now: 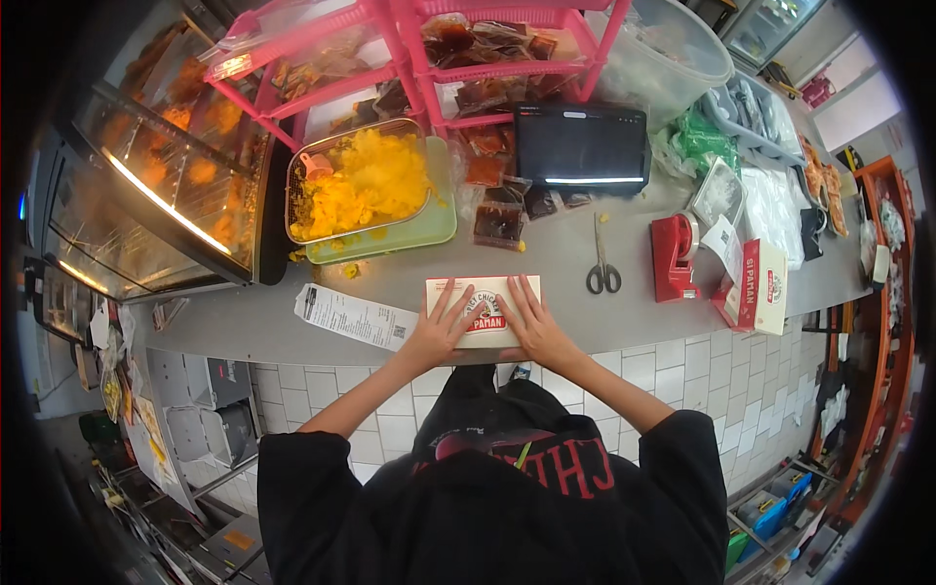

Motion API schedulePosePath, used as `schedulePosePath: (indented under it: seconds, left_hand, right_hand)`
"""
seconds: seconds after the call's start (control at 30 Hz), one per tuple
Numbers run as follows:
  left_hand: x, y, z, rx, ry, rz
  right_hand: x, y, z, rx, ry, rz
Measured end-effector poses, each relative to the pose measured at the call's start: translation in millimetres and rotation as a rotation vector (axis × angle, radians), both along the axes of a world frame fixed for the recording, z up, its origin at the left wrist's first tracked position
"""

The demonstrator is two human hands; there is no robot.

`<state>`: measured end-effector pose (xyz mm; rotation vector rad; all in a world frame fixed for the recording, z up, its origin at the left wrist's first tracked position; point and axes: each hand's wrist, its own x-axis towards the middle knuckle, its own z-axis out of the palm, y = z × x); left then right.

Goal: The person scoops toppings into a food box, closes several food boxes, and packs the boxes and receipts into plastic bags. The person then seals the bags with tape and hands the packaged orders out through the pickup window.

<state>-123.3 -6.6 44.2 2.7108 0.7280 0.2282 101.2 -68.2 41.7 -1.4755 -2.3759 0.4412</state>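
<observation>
A white and red cardboard food box (485, 301) rests closed near the counter's front edge, with printed writing and a logo on its lid. My left hand (439, 327) covers the left part of the lid, fingers spread on top. On the right part lies my right hand (540, 329) in the same way. Both thumbs appear to be at the box's front edge, partly hidden. A long printed paper receipt (355, 316) lies flat beside the box, its right end near my left hand. To the right are scissors (602, 270) with black handles, points facing away from me.
A red tape dispenser (671, 263) and another food box (764, 289) stand at right. Behind are a tablet (581, 150), sauce sachets (499, 223), and a wire basket of yellow food (358, 183) on a green tray (444, 212). Pink racks (504, 71) and a lit display case (175, 190) bound the counter.
</observation>
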Motion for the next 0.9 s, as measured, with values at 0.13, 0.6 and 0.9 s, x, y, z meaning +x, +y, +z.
schedulePosePath:
  seconds: [0.13,0.6,0.9]
  left_hand:
    - [0,4,-13,0.206,0.03,-0.041]
    - [5,5,23,-0.116,0.09,-0.115]
    - [41,-23,-8,0.044,-0.103,-0.033]
  right_hand:
    - [5,0,-10,0.129,-0.081,0.009]
    - [16,-13,12,-0.063,0.105,-0.09]
    - [253,-50,13,0.082,0.468,-1.29]
